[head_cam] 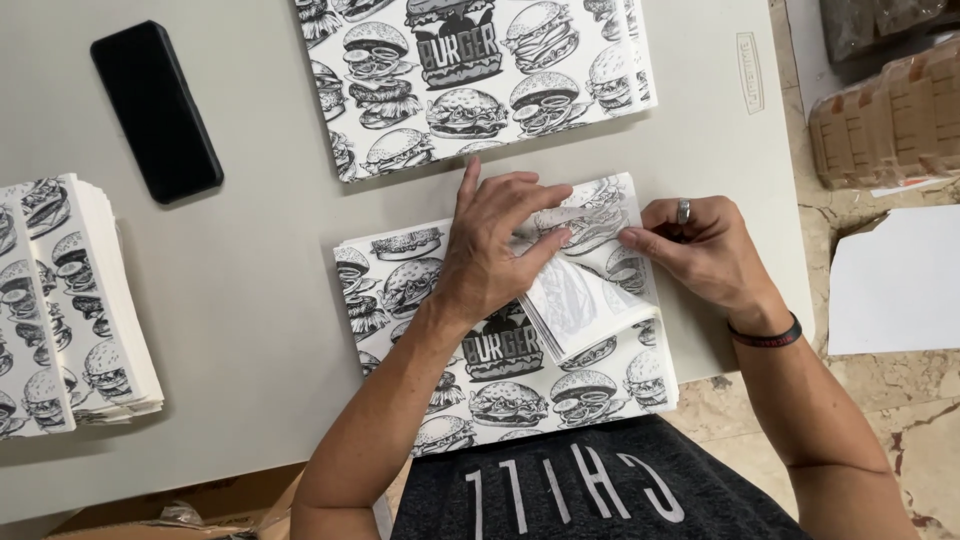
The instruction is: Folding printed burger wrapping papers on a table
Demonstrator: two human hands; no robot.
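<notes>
Near edge: A stack of burger-printed paper sheets [520, 385] lay on the grey table [260, 300], just in front of the person's dark shirt [560, 490].
Left hand: The left hand [495, 250] lay spread and flat on the stack, fingers [535, 190] pressing the folded flap [585, 280] of the top sheet.
Right hand: The right hand [705, 250], ringed and with a dark wristband, pinched the flap's edge between thumb and fingers.
Doing it well: By the look of it, a clean crease called for squared edges and firm, even pressure.
Left side: A folded pile [70, 310] sat well apart.
Far side: A black phone [155, 110] and another printed stack [470, 80] lay beyond.
</notes>
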